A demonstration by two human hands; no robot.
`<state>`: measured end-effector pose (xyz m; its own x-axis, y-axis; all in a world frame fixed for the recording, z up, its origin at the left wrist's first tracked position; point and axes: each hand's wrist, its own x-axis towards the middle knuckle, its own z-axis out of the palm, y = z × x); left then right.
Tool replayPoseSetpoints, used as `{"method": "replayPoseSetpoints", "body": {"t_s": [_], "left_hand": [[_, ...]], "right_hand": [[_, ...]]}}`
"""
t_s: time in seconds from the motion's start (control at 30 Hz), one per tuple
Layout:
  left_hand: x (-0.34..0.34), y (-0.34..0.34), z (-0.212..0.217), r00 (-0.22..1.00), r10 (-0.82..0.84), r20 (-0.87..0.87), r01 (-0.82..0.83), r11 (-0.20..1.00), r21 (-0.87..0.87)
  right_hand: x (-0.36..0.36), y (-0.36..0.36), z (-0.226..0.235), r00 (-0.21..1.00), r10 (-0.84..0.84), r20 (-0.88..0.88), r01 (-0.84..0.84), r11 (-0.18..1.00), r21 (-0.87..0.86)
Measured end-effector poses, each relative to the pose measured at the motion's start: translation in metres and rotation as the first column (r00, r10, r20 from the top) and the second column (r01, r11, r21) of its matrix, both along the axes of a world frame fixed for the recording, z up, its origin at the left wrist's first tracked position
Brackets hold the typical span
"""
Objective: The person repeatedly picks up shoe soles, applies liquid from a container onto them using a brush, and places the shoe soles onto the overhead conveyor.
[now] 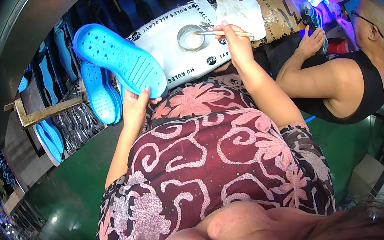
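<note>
Left hand (137, 109) is clamped on the heel end of a blue shoe sole (119, 60), tread side up, held out over the left of the work surface (177, 52). Right hand (235, 39) is pinched shut on a thin brush (223, 32), its tip at the small round dish (190, 37) farther in, near centre. More blue soles (98, 91) lie stacked just beside the held one.

My read: sole is light, rubbery and flexes, so grip the heel edge as now and keep fingers off the face. Brush is light; hold it mid-handle. Co-worker's hand (312, 41) rests far right.
</note>
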<state>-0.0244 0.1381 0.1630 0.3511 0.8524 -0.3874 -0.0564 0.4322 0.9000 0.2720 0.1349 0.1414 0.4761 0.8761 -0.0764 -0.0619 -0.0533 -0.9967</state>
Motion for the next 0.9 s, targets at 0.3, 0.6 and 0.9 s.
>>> {"method": "replayPoseSetpoints", "body": {"t_s": [0.3,0.6,0.9], "left_hand": [[0.033,0.019,0.026,0.995,0.098,0.012,-0.096,0.927,0.363],[0.045,0.016,0.033,0.991,0.130,-0.040,-0.096,0.876,0.472],[0.045,0.016,0.037,0.974,0.173,-0.144,-0.046,0.778,0.627]], "right_hand": [[-0.022,-0.036,0.069,0.952,0.052,-0.303,-0.002,0.987,0.162],[-0.052,-0.036,0.090,0.800,0.177,0.574,-0.428,0.838,0.338],[-0.055,-0.035,0.092,0.703,0.234,0.671,-0.482,0.851,0.209]]}}
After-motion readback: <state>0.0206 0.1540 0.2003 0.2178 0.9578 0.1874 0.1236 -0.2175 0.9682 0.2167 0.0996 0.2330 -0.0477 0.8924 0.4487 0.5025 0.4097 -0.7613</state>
